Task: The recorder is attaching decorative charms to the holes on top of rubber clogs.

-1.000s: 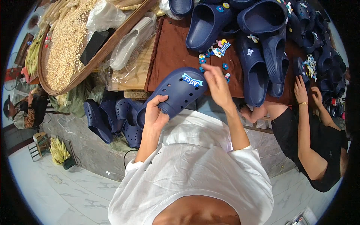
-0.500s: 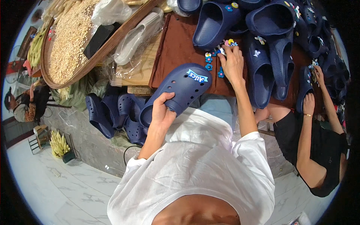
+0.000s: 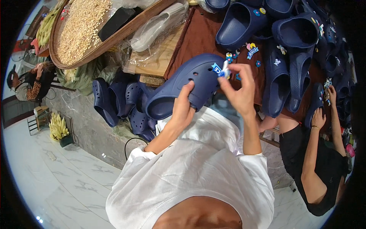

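Note:
My left hand [image 3: 184, 108] grips a navy foam clog [image 3: 179, 84] by its heel side, with the thumb on top and the toe pointing up and right. A blue banner-shaped charm is fixed near the clog's toe. Right beside that charm, my right hand [image 3: 243, 89] pinches a small white and blue shoe charm [image 3: 225, 71] between thumb and index finger. Its exact shape is partly covered by the fingers. On the brown cloth [image 3: 196, 42] beyond lie loose charms, among them another blue banner charm [image 3: 251, 52] and a blue flower charm [image 3: 258, 63].
Several navy clogs [image 3: 280, 82] crowd the table's right side; more clogs [image 3: 102, 103] sit at lower left. A co-worker's hand [image 3: 317, 117] holds a clog at right. Back left are a grain-filled woven tray [image 3: 78, 38], a black phone [image 3: 116, 24] and a bagged pale shoe [image 3: 152, 32].
My right hand has come from the loose charms on the cloth to the clog's toe, bringing a white and blue charm. The left hand still holds the clog.

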`<action>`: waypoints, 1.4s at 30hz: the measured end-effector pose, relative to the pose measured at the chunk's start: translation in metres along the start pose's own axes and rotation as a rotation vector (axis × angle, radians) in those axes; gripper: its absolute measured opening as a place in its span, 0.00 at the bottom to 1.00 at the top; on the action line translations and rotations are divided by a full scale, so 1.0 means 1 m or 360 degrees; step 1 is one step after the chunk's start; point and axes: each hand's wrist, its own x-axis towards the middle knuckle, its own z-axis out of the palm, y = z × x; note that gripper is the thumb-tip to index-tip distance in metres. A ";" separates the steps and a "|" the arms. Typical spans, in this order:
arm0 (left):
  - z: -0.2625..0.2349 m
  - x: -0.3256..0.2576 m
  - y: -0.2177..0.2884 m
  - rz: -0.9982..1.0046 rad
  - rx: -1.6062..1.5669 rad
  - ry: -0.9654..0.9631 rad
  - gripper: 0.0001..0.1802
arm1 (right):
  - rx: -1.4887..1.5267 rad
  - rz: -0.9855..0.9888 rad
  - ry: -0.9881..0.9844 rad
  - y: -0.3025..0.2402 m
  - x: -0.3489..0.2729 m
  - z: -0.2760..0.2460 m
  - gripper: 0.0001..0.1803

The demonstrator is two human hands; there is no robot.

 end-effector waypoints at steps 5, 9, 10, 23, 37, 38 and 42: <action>0.009 -0.006 -0.012 0.0227 0.0030 -0.0118 0.22 | -0.0094 -0.0149 -0.0163 -0.019 -0.009 0.024 0.18; -0.002 -0.004 -0.012 0.0170 -0.0041 -0.0143 0.23 | -0.0127 -0.0120 -0.0198 -0.025 -0.012 0.023 0.18; -0.006 -0.002 -0.012 0.0157 -0.0009 -0.0156 0.23 | -0.0099 -0.0139 -0.0188 -0.025 -0.014 0.023 0.17; 0.000 -0.005 -0.021 0.0477 0.0374 -0.0033 0.14 | 0.0073 0.0044 -0.0223 -0.034 -0.019 0.026 0.09; -0.011 0.009 -0.019 0.0699 0.0536 -0.0012 0.16 | 0.0113 -0.0111 -0.0118 -0.033 -0.033 0.034 0.09; -0.011 0.009 -0.019 0.0744 0.0549 -0.0018 0.16 | 0.0080 -0.0132 -0.0112 -0.034 -0.033 0.033 0.09; -0.007 0.008 -0.018 0.0789 0.0636 0.0014 0.14 | -0.0001 -0.0182 -0.0065 -0.036 -0.035 0.034 0.10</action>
